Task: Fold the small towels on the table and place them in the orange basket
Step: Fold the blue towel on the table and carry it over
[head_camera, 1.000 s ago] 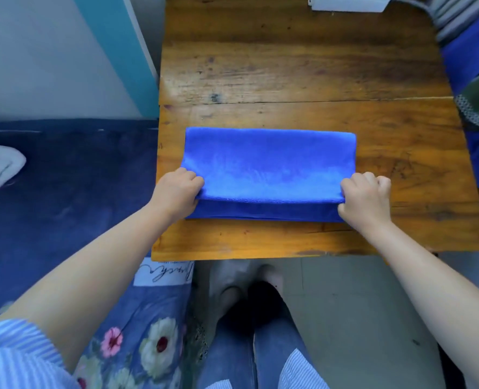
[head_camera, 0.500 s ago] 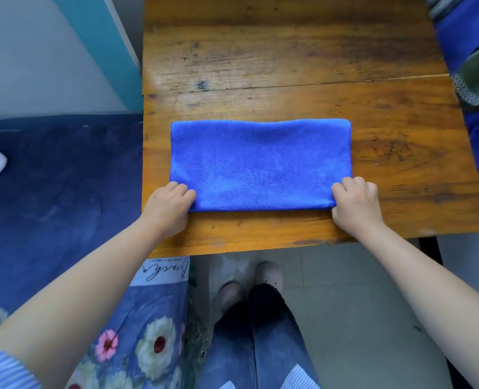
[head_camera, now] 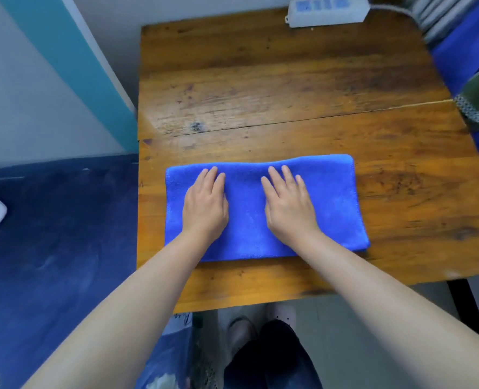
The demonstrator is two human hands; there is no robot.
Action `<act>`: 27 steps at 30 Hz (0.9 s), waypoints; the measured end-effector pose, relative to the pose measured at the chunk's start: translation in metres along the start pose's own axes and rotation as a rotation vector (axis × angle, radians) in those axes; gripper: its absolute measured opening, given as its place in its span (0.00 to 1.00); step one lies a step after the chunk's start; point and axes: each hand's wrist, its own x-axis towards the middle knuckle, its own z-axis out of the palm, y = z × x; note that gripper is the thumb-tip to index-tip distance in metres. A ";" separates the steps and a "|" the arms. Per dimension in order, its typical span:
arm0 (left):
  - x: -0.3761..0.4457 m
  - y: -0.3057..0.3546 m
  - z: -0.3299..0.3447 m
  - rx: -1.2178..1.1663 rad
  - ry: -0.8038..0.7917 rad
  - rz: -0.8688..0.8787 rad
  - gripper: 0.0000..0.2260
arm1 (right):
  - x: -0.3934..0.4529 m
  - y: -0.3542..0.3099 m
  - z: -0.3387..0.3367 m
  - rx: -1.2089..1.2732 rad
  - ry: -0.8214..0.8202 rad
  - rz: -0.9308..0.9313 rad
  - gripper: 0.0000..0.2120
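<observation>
Blue towel (head_camera: 328,203) lies folded into long rectangle on wooden table (head_camera: 260,88), near table's front edge. Left hand (head_camera: 204,203) and right hand (head_camera: 289,206) rest flat on towel's middle, palms down, fingers straight, side by side, not touching. White power strip (head_camera: 326,11) sits at table's far edge.

Head view: bright, even, diffuse light; soft overall focus.
Pale sheen on wooden table (head_camera: 260,88) along its left part, near the wall. Only faint shadows under the hands and along the blue towel's (head_camera: 339,203) near edge. Wide-angle bending: table edges splay outward, forearms stretch toward the lower corners. Power strip (head_camera: 328,9) and right-edge fabrics blurred.
</observation>
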 end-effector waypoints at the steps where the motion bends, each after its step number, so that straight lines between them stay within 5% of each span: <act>1: 0.006 0.002 0.003 0.008 -0.030 -0.035 0.23 | 0.010 -0.006 0.004 0.017 -0.057 -0.008 0.23; 4: 0.014 -0.006 0.012 0.027 -0.190 -0.133 0.31 | 0.033 -0.011 0.008 0.026 -0.106 -0.009 0.26; 7: 0.013 -0.018 0.017 0.024 -0.184 -0.177 0.39 | 0.041 0.003 0.017 0.051 -0.222 -0.075 0.31; 10: 0.013 -0.022 0.017 0.024 -0.213 -0.288 0.33 | 0.043 0.025 0.016 0.062 -0.221 0.008 0.41; 18: 0.021 -0.024 0.010 -0.011 -0.210 -0.542 0.28 | 0.035 0.099 0.007 0.143 -0.184 0.404 0.30; 22: 0.024 -0.024 0.002 -0.017 -0.295 -0.559 0.28 | 0.017 0.116 0.003 0.248 -0.168 0.587 0.27; 27: 0.021 -0.014 -0.014 0.056 -0.221 -0.492 0.26 | -0.025 0.099 -0.018 0.285 -0.065 0.553 0.35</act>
